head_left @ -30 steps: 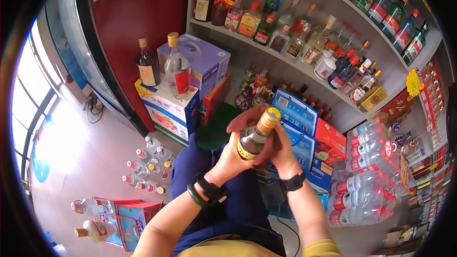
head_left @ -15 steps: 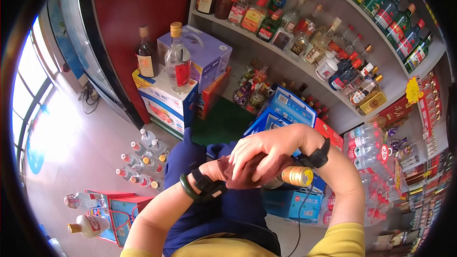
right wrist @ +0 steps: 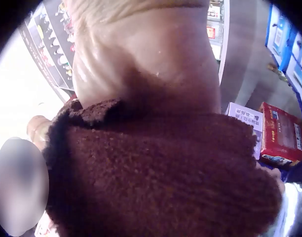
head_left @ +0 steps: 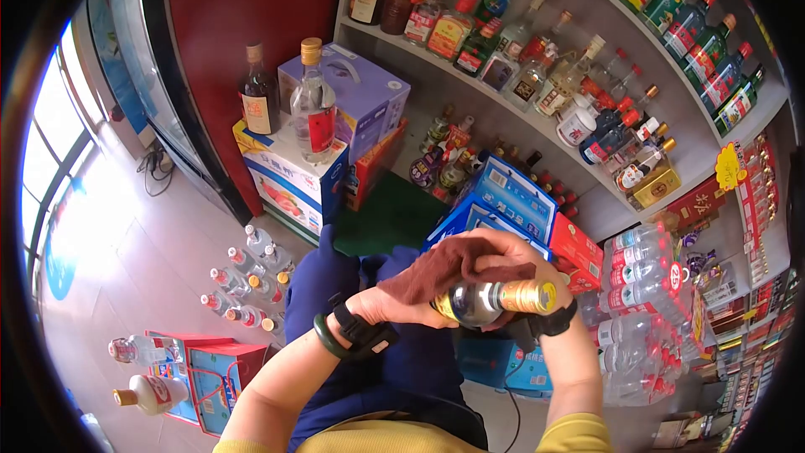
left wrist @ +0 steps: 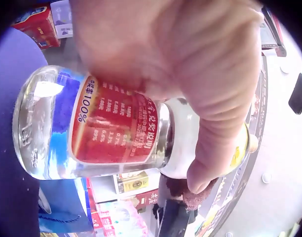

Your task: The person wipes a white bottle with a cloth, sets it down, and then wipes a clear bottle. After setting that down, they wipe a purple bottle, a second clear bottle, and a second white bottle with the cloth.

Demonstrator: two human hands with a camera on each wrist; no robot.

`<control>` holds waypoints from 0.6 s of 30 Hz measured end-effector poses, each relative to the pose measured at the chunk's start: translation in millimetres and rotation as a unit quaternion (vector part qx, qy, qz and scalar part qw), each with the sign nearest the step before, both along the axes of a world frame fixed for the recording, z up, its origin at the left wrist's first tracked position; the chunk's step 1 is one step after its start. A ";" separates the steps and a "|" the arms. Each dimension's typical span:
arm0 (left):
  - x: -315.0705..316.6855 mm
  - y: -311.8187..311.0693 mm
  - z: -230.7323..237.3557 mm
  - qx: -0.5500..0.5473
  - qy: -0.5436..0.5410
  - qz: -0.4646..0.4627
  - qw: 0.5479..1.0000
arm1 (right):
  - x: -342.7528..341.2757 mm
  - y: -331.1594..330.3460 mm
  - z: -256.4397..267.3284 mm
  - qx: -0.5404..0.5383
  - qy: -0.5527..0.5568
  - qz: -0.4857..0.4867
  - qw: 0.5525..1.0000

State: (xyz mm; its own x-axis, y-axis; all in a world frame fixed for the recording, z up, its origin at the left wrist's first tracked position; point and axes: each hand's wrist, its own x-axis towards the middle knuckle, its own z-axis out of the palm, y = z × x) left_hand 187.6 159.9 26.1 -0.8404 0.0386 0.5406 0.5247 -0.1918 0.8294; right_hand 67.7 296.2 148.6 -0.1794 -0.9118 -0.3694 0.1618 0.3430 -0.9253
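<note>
A clear glass liquor bottle point(head_left: 475, 303) with a gold cap lies tilted over my lap in the head view, cap pointing right. My left hand point(head_left: 397, 305) grips its body. In the left wrist view, the bottle's red printed label point(left wrist: 111, 123) and clear base show beneath that hand, its thumb reaching toward the neck. My right hand point(head_left: 508, 245) holds a brown cloth point(head_left: 438, 267) against the bottle's far side. The cloth point(right wrist: 161, 173) fills most of the right wrist view and hides the right fingers there.
Several clear bottles point(head_left: 245, 262) stand on the floor at left, near a red and blue gift bag point(head_left: 220, 382). Two bottles stand on a white carton point(head_left: 289, 169) ahead. Blue boxes point(head_left: 518, 197), shrink-wrapped water bottles point(head_left: 641, 264) and a loaded shelf point(head_left: 495, 92) lie ahead and right.
The bottle has gone from nearly upright to tilted, its cap now toward the right. My right hand swung over its top with the cloth, then back to the far side.
</note>
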 end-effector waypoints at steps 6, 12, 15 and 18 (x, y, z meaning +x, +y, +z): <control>3.7 9.6 6.4 -0.097 -0.056 0.149 0.982 | 17.4 13.9 -53.7 -0.198 0.195 -0.183 0.943; 2.9 29.5 9.6 -0.063 -0.153 0.295 0.941 | 57.2 21.1 -120.9 -0.308 0.212 -0.441 0.816; -7.9 39.4 -18.3 -0.030 -0.140 0.398 0.906 | 62.3 34.8 -117.3 -0.233 0.436 -0.362 0.791; -12.7 37.0 -26.0 -0.051 -0.159 0.445 0.880 | 58.5 40.3 -99.9 -0.250 0.512 -0.328 0.754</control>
State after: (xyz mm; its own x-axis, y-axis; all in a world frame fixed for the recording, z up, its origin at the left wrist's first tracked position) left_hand 174.9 196.9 0.1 -0.6709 -0.6764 0.3039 0.1675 0.2609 0.9507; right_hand 126.2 336.4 48.7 -0.6103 -0.4819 0.6288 -0.7413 0.0676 -0.6677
